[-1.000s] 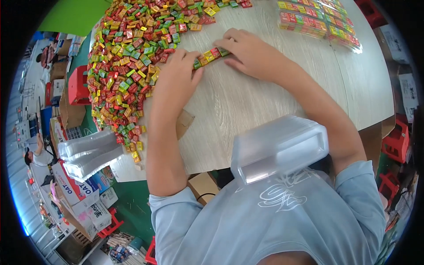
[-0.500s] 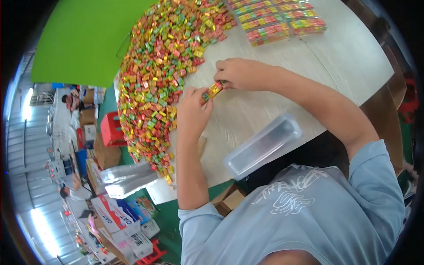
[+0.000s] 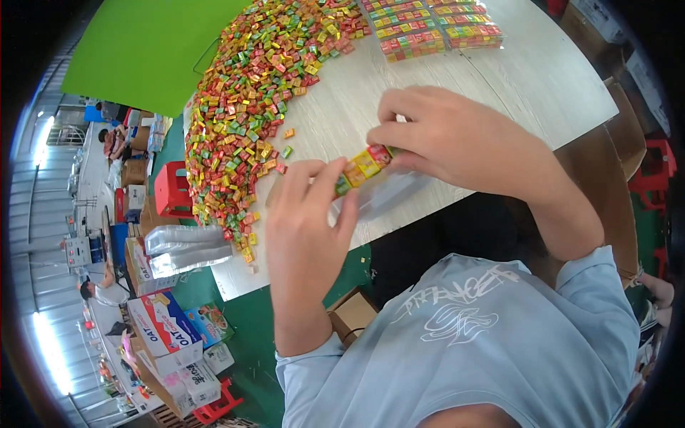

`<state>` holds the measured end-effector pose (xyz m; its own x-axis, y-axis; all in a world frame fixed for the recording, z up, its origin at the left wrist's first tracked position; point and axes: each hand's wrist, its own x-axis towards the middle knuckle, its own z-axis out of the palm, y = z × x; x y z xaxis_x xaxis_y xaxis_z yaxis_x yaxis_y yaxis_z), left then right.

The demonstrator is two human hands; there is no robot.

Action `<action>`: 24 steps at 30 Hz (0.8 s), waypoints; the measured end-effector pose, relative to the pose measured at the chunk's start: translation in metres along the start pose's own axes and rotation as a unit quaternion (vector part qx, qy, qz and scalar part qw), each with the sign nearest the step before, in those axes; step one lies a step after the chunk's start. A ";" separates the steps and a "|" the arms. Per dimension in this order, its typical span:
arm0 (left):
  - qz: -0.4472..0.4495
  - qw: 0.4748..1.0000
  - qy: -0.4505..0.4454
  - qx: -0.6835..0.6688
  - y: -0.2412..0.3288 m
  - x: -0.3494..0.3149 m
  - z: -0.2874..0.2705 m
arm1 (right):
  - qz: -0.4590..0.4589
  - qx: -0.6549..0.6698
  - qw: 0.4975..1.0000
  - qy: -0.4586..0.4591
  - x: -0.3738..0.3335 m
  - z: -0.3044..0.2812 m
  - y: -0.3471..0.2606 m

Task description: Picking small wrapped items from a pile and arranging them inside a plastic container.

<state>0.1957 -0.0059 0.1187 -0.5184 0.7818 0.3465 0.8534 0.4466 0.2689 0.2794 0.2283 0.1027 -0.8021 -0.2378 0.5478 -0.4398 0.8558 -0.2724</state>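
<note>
A short row of small wrapped candies [image 3: 364, 167], yellow, red and green, is pressed end to end between my two hands. My left hand [image 3: 305, 207] pinches its left end, the green one. At the red end the fingers of my right hand [image 3: 435, 135] are closed. Just under the row lies a clear plastic tray [image 3: 389, 194], partly hidden by my hands. To the left spreads a large heap of the same candies [image 3: 242, 121], red, yellow, green and orange, with a few loose ones at its edge.
Filled clear trays of candies [image 3: 432, 32] stand in rows at the far side of the white table [image 3: 528, 78]. A stack of empty clear trays [image 3: 187, 248] sits at the left edge. Beyond are a red stool [image 3: 173, 189], cardboard boxes [image 3: 168, 324] and people at other tables.
Both hands have come nearer to me with the candy row, from bare table to above the clear tray. More of the row shows between them now.
</note>
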 end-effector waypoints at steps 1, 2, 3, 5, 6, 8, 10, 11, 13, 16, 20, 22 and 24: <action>-0.053 0.997 -0.029 -0.053 0.007 -0.005 0.005 | 0.027 0.018 0.999 -0.038 -0.007 0.003 0.000; -0.053 0.997 -0.024 -0.053 0.008 -0.009 0.008 | 0.055 0.036 0.995 -0.076 -0.012 0.005 0.000; -0.040 0.999 -0.012 -0.033 0.008 -0.013 0.012 | 0.051 0.035 0.995 -0.078 -0.016 0.006 -0.001; -0.029 0.999 0.005 -0.011 0.007 -0.021 0.016 | 0.053 0.044 0.997 -0.044 -0.020 0.007 -0.004; -0.005 0.999 0.033 -0.011 0.007 -0.026 0.020 | 0.052 0.042 0.997 -0.046 -0.024 0.007 -0.005; 0.017 0.998 0.066 -0.010 0.005 -0.036 0.025 | 0.053 0.033 0.998 -0.015 -0.031 0.006 -0.008; 0.031 0.995 0.076 0.052 0.005 -0.048 0.028 | 0.048 0.017 0.999 -0.005 -0.038 0.005 -0.014; 0.023 0.994 0.078 0.071 0.004 -0.057 0.034 | 0.047 0.003 0.999 0.004 -0.042 0.006 -0.019; 0.020 0.992 0.091 0.088 -0.001 -0.063 0.042 | 0.042 -0.042 0.998 0.002 -0.048 0.008 -0.021; 0.029 0.989 0.128 0.060 -0.009 -0.066 0.060 | 0.054 -0.049 0.997 0.000 -0.058 0.015 -0.021; 0.019 0.987 0.159 -0.006 -0.014 -0.069 0.072 | 0.061 -0.054 0.997 -0.003 -0.062 0.016 -0.027; 0.023 0.983 0.183 0.004 -0.014 -0.064 0.073 | 0.062 -0.031 0.998 -0.001 -0.059 0.014 -0.024; 0.014 0.984 0.180 0.001 -0.009 -0.071 0.074 | 0.058 0.014 0.998 -0.001 -0.059 0.010 -0.020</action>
<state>0.2292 -0.0334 0.0251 -0.4809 0.5892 0.6493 0.8673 0.4282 0.2538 0.3314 0.2210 0.0678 -0.8487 -0.1392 0.5102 -0.3554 0.8645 -0.3554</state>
